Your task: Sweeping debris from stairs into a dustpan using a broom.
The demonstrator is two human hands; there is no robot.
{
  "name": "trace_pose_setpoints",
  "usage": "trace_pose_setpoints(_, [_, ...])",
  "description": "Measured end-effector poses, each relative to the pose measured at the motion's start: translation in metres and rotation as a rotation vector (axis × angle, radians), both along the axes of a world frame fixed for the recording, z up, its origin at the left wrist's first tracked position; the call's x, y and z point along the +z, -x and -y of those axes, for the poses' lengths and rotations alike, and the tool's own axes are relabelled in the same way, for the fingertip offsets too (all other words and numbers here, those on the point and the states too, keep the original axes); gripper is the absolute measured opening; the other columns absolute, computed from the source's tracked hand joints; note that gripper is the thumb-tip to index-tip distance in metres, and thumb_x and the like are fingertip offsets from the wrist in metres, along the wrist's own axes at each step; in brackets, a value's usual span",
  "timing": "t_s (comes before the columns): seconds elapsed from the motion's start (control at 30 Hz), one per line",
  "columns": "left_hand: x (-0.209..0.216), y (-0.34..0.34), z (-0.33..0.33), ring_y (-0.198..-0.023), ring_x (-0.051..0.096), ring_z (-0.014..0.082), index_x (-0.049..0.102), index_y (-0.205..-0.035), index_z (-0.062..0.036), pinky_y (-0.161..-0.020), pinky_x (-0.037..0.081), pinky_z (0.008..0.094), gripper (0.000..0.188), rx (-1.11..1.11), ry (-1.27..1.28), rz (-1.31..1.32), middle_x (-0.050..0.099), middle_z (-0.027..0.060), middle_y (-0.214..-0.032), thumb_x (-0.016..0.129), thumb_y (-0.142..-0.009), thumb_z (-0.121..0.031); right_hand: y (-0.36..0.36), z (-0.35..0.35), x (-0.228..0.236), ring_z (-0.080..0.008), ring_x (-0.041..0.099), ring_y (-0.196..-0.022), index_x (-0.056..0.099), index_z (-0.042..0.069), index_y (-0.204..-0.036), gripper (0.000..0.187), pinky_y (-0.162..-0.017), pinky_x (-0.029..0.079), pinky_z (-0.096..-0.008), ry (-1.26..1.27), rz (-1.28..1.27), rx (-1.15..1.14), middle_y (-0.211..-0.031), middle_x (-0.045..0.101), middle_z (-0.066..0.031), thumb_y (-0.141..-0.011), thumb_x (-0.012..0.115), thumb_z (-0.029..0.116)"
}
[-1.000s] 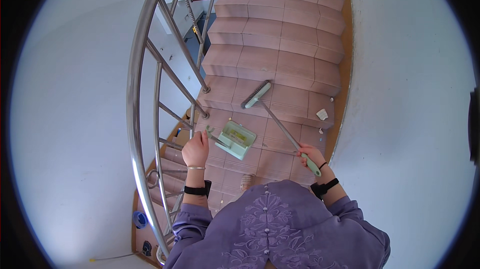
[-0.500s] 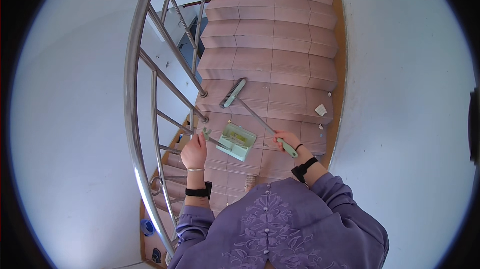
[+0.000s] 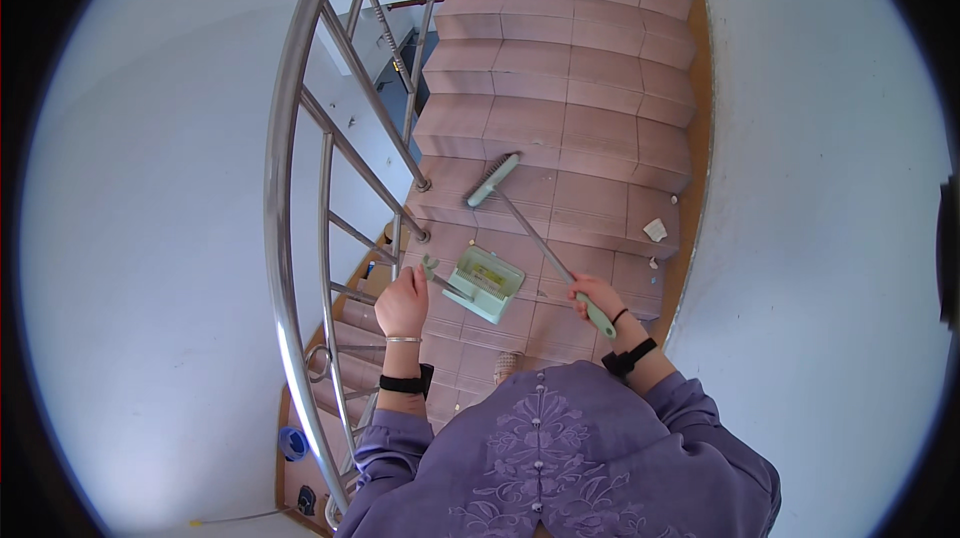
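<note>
My right hand (image 3: pixel 596 300) is closed round the green grip of a broom (image 3: pixel 530 228). The broom's green head with dark bristles rests on a pink tiled step, ahead and to the left of that hand. My left hand (image 3: pixel 402 302) is closed round the upper handle of a pale green dustpan (image 3: pixel 484 283), whose hooked green end shows above the fingers. The pan lies on the tread below the broom head, with a toothed comb strip and a yellowish label inside. Small white debris (image 3: pixel 654 230) sits on the right side of a step.
Pink stairs (image 3: pixel 560 58) climb ahead between a metal railing (image 3: pixel 285 188) on the left and a pale wall (image 3: pixel 800 188) on the right. More steps go down at the lower left, by a blue basin (image 3: pixel 293 443). My slippered foot (image 3: pixel 507 366) stands below the pan.
The whole view has shifted a little, so the stairs and railing sit farther right. The broom's grip end has come slightly nearer to me. Both hands keep their hold.
</note>
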State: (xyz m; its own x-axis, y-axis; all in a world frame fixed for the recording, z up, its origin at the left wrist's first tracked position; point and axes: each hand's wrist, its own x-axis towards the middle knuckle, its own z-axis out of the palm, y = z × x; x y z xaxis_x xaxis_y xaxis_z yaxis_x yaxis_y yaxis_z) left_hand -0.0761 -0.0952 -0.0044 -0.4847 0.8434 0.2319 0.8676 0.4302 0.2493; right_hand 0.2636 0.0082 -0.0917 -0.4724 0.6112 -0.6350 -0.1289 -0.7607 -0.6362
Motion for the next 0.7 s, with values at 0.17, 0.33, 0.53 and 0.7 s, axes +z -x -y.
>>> trace_pose_setpoints(0.17, [-0.004, 0.002, 0.003, -0.063, 0.062, 0.0412, 0.058, -0.079, -0.0096, -0.054, 0.048, 0.0524, 0.046, 0.016, 0.046, 0.047, 0.063, 0.0182, -0.066, 0.038, -0.101, -0.045, 0.058, -0.049, -0.003, -0.0051, 0.049, -0.049, 0.053, 0.007, -0.093, 0.009, -0.038, 0.04, -0.0205, 0.004, -0.08, 0.099, -0.07, 0.055, -0.0013, -0.088, 0.058, 0.012])
trace_pose_setpoints(0.33, [-0.005, 0.003, 0.005, -0.058, 0.061, 0.0398, 0.054, -0.075, -0.0109, -0.05, 0.047, 0.0509, 0.042, -0.008, -0.007, 0.014, 0.06, 0.0159, -0.061, 0.042, -0.1, -0.043, 0.113, -0.073, -0.02, -0.0054, 0.049, -0.049, 0.053, 0.006, -0.081, 0.009, -0.038, 0.04, -0.0195, 0.041, -0.102, 0.155, -0.07, 0.056, -0.0024, -0.089, 0.056, 0.01])
trace_pose_setpoints(0.53, [-0.001, -0.002, 0.004, -0.062, 0.061, 0.041, 0.057, -0.078, -0.0091, -0.054, 0.047, 0.052, 0.044, 0.0, 0.052, 0.049, 0.062, 0.0181, -0.066, 0.04, -0.101, -0.042, 0.078, -0.068, -0.057, -0.0065, 0.048, -0.048, 0.053, 0.012, -0.117, 0.028, -0.039, 0.04, -0.0195, 0.211, -0.148, -0.028, -0.072, 0.057, -0.0033, -0.09, 0.059, 0.011])
trace_pose_setpoints(0.7, [-0.008, 0.006, 0.002, -0.058, 0.061, 0.0387, 0.054, -0.074, -0.0109, -0.049, 0.047, 0.0498, 0.042, -0.006, -0.006, -0.004, 0.06, 0.0157, -0.061, 0.043, -0.1, -0.042, 0.002, -0.035, -0.061, -0.0067, 0.046, -0.048, 0.046, 0.016, -0.13, 0.041, -0.039, 0.039, -0.0193, 0.217, -0.184, -0.032, -0.077, 0.058, -0.0041, -0.091, 0.059, 0.01])
